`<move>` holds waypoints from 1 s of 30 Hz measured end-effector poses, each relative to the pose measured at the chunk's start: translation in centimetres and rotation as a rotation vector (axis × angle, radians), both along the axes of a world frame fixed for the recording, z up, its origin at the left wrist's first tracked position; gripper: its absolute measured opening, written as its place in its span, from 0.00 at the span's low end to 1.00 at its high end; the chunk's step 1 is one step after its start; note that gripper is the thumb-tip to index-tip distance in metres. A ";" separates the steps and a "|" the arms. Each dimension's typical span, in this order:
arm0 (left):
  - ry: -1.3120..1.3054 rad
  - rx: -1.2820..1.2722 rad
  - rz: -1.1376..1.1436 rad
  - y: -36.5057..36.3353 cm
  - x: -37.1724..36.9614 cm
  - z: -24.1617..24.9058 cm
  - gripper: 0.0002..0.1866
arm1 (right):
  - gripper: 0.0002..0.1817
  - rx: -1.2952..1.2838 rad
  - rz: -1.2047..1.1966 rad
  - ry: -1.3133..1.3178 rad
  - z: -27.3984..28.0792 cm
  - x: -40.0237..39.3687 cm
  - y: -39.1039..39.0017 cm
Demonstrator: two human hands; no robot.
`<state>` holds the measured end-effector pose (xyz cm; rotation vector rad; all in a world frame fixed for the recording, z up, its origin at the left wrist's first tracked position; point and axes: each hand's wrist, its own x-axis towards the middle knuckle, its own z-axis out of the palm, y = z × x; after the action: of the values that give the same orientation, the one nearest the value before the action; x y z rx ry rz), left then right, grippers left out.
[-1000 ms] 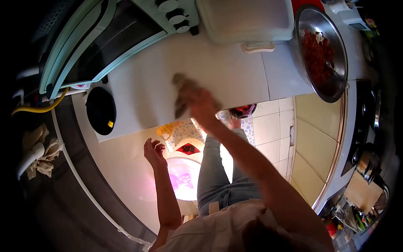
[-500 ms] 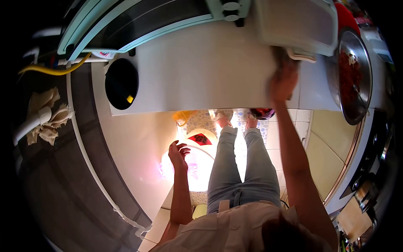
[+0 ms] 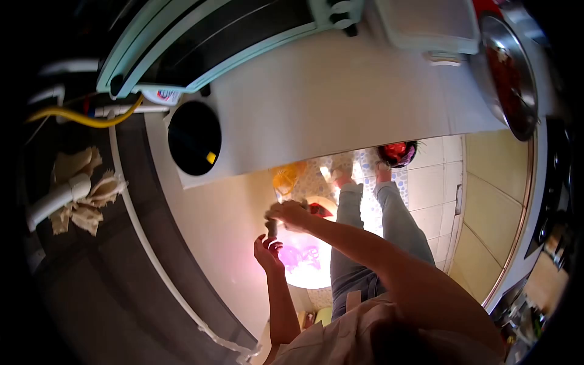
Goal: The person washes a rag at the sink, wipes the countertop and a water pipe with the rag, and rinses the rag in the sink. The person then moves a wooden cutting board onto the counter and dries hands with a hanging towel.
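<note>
My right hand (image 3: 291, 214) is below the front edge of the white counter (image 3: 340, 103), closed on a small dark cloth (image 3: 272, 229) that hangs from it. My left hand (image 3: 267, 252) is just under the cloth, palm up and fingers apart, holding nothing. Both hands are above a brightly lit pink and white basin (image 3: 307, 267) on the floor. My legs in jeans (image 3: 389, 219) stand beside it.
A teal oven (image 3: 201, 42) and a white lidded box (image 3: 432, 24) stand at the counter's back. A metal bowl of red pieces (image 3: 508, 67) sits at right. The counter has a round black opening (image 3: 194, 137). Rags (image 3: 82, 194) hang at left.
My right hand left the counter's right side by the white box and came down in front of the counter with the cloth. My left hand barely moved and is now beneath it.
</note>
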<state>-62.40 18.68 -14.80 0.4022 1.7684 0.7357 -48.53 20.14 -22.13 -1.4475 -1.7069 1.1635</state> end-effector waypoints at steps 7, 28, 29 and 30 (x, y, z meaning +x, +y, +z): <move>-0.210 -0.256 -0.315 1.1 4.6 -4.1 0.11 | 0.16 -0.548 -1.187 0.611 1.6 15.7 -17.9; -0.393 -0.324 -1.952 -47.0 24.8 6.2 0.14 | 0.25 1.036 -2.076 1.470 24.6 2.3 -74.6; -0.365 -0.338 -2.028 -50.4 24.8 7.0 0.14 | 0.25 1.123 -2.128 1.404 24.6 0.6 -76.7; -0.376 -0.338 -2.101 -53.4 24.9 7.4 0.13 | 0.25 1.232 -2.196 1.316 24.7 -1.3 -79.0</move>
<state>-37.52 -34.72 -7.44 1.3496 0.3700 -0.9230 -49.85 -58.86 2.52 -0.5001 0.5618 -0.3985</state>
